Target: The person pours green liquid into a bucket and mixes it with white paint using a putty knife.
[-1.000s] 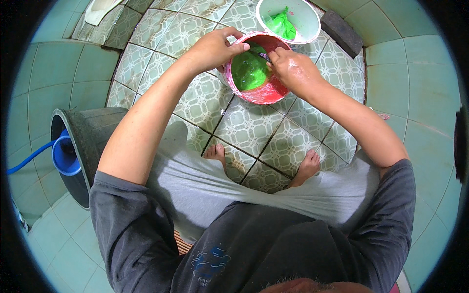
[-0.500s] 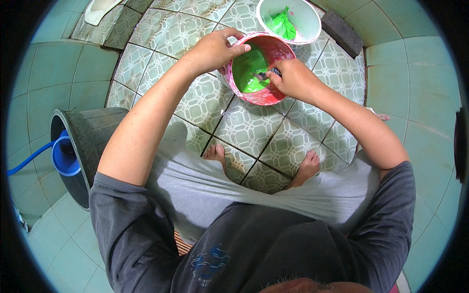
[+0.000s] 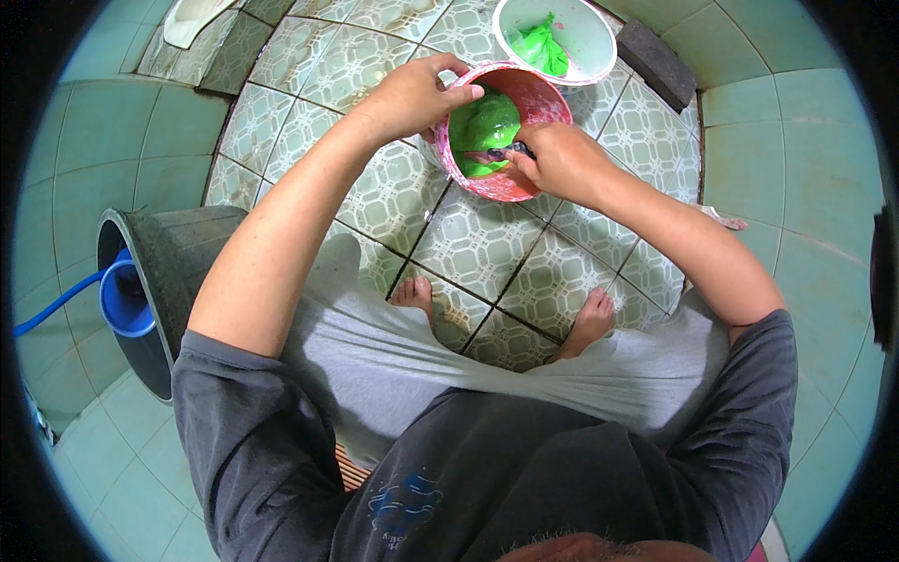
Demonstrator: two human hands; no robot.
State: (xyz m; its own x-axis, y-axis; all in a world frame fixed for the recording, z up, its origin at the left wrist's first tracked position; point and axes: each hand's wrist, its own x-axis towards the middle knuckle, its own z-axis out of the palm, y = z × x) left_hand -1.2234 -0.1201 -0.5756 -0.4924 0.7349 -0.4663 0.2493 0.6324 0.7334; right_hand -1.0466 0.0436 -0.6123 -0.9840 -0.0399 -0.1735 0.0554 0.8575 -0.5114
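Observation:
A red bucket, pale residue smeared round its rim, sits tilted on the floor ahead of me. Inside it is a glossy bright green mass that looks like thick liquid; some lies lower by the wall. My left hand grips the bucket's left rim, thumb over the edge. Reaching over the right side, my right hand is closed round the dark handle of a stirring tool. The tool's far end is in the green, so its kind is hidden.
A white tub holding a crumpled green bag stands just behind the bucket. Beside it lies a dark block against the wall. A black bin with a blue dipper is at my left. My feet rest on patterned tiles.
My right hand and the tool have shifted slightly inside the bucket. The green mass now bulges up and has changed shape. My left hand stays on the rim.

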